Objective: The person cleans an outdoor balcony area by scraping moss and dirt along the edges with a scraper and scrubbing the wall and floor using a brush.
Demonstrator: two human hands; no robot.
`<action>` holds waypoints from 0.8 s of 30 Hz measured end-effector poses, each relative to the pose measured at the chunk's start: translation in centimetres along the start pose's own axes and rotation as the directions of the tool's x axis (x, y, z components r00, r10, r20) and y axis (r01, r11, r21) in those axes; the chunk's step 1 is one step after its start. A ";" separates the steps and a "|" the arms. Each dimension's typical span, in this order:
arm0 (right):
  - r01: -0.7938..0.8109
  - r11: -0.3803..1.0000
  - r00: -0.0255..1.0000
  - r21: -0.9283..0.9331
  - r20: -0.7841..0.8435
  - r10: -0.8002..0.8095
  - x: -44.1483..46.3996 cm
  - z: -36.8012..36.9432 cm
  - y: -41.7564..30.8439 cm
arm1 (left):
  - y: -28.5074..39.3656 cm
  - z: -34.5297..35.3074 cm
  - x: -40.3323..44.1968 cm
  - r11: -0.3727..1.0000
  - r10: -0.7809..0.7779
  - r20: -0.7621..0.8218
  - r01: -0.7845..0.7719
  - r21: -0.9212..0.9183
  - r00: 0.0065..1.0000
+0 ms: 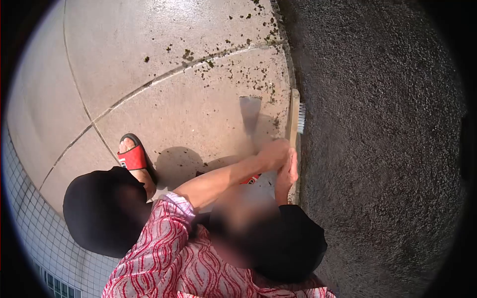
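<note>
My left hand (274, 154) reaches across the front of my body, closed and slightly blurred. A scraper with a grey, flared blade (250, 108) points away from it over the pavement; its handle is smeared by motion and seems to run into this hand. Beside it, my right hand (286, 174) is closed at the near end of a wooden-handled scrub brush (294, 111). The brush's pale bristles (301, 118) face right, over the border between pavement and dark ground. Where the hands meet, they overlap and hide part of the brush handle.
Beige pavement (198, 114) with grooved joints spreads left, scattered with bits of moss (208, 64). Rough dark asphalt (377, 129) lies right. My foot in a red slide sandal (133, 158) rests at left. Two black-clad knees (102, 211) flank my arms. A white-tiled surface (25, 191) lies far left.
</note>
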State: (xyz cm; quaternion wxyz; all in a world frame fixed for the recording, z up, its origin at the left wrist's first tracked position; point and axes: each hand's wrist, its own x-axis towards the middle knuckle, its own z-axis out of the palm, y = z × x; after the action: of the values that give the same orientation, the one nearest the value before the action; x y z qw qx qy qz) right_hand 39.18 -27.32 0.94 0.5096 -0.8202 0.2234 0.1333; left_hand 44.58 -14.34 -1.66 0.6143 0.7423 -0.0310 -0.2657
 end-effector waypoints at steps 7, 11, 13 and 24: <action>0.409 0.884 0.912 -0.226 0.148 -0.384 11.2 9.1 -12.1 | 1.6 -11.2 6.3 0.967 -0.155 -0.406 0.053 -0.251 0.901; 0.385 0.891 0.916 -0.240 0.216 -0.338 11.8 7.9 -12.7 | 3.2 -12.3 6.3 0.998 -0.028 -0.426 0.004 -0.057 0.904; 0.281 0.907 0.959 -0.313 0.138 -0.249 8.0 5.0 -8.6 | 0.3 -5.9 5.0 0.998 -0.056 -0.394 0.046 -0.035 0.918; 0.381 0.868 0.924 -0.317 0.111 -0.365 9.6 7.7 -10.1 | -0.5 -7.4 6.5 0.983 -0.116 -0.482 0.032 -0.180 0.868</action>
State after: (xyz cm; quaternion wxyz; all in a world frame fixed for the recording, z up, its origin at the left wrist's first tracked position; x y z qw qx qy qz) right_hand 52.66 -18.78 1.04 0.3851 -0.9184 0.0229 0.0876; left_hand 53.26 -10.00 -3.66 0.6509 0.7324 0.1767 -0.0937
